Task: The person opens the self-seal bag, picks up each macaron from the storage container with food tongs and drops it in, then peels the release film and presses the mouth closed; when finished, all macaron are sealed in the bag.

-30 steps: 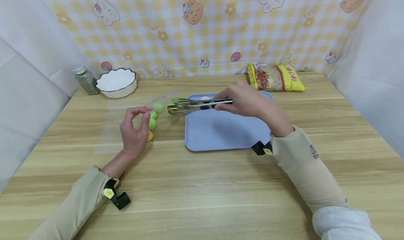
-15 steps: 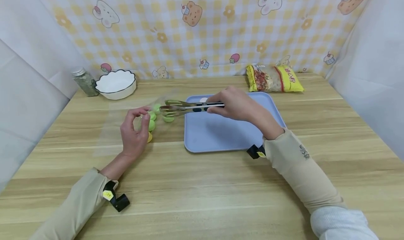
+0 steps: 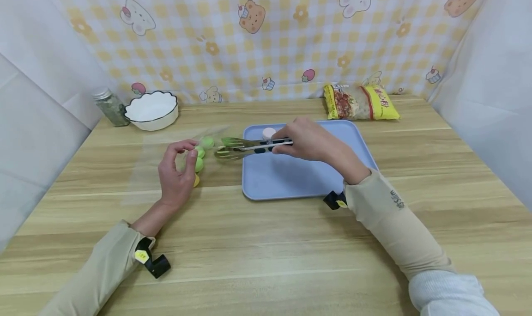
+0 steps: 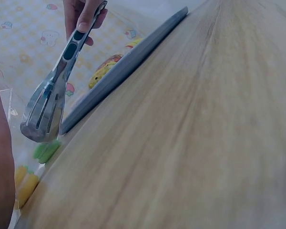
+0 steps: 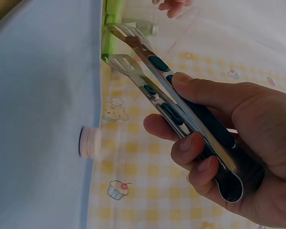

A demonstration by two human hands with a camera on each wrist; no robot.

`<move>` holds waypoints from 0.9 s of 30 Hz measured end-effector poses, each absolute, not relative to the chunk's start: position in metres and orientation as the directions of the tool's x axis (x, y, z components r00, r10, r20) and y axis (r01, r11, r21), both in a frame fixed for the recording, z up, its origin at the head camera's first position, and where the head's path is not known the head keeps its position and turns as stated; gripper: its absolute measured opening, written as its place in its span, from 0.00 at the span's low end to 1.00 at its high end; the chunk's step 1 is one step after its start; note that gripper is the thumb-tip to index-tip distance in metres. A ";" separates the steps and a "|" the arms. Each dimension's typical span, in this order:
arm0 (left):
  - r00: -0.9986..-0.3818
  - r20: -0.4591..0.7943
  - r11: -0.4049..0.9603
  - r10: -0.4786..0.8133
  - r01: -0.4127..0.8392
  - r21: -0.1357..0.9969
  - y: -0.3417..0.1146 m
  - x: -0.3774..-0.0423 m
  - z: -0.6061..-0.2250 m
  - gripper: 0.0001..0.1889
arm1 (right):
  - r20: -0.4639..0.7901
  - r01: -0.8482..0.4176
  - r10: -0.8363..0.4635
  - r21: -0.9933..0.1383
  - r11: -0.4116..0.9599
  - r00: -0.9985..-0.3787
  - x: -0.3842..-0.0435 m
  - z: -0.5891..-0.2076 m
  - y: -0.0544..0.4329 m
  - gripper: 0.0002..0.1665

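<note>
My left hand (image 3: 178, 176) pinches the open edge of a clear plastic bag (image 3: 145, 173) on the left of the table. Several green macarons (image 3: 207, 142) and a yellow one (image 3: 196, 180) line the bag's mouth, partly hidden by this hand. Metal tongs (image 3: 262, 146) with dark grip pads are in my right hand (image 3: 307, 139), thumb on one arm and fingers round the other. Their slotted tips reach left past the blue tray (image 3: 266, 184); in the right wrist view, a green macaron (image 5: 107, 40) shows at the tips. A pale pink macaron (image 3: 269, 133) sits near the tray's back left corner.
At the back left stand a white scalloped bowl (image 3: 151, 110) and a glass jar (image 3: 111, 107) with a metal lid. A yellow food packet (image 3: 361, 102) lies behind the tray, before a checked curtain (image 3: 282, 43).
The tongs moved left and down to the macarons by the bag, then slightly back right, with green now at their tips. My left hand has kept its place.
</note>
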State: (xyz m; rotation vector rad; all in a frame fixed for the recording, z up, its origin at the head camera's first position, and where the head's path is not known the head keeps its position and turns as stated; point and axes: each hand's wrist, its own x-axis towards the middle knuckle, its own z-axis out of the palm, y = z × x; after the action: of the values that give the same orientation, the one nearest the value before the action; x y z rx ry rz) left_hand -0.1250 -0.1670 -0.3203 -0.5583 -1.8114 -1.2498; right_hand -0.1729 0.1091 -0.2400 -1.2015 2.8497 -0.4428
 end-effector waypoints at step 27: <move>-0.543 0.838 0.385 -0.053 0.764 0.518 -0.168 -0.124 -0.320 0.05 | 0.126 -0.786 -0.808 -0.359 0.504 -0.575 -0.170 -0.236 0.108 0.17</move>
State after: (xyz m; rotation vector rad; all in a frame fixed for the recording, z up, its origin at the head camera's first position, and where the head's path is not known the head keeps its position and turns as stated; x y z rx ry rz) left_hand -0.1238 -0.1683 -0.3204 -0.6180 -1.8225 -1.2517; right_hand -0.1696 0.1080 -0.2364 -1.4187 2.6735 -0.5908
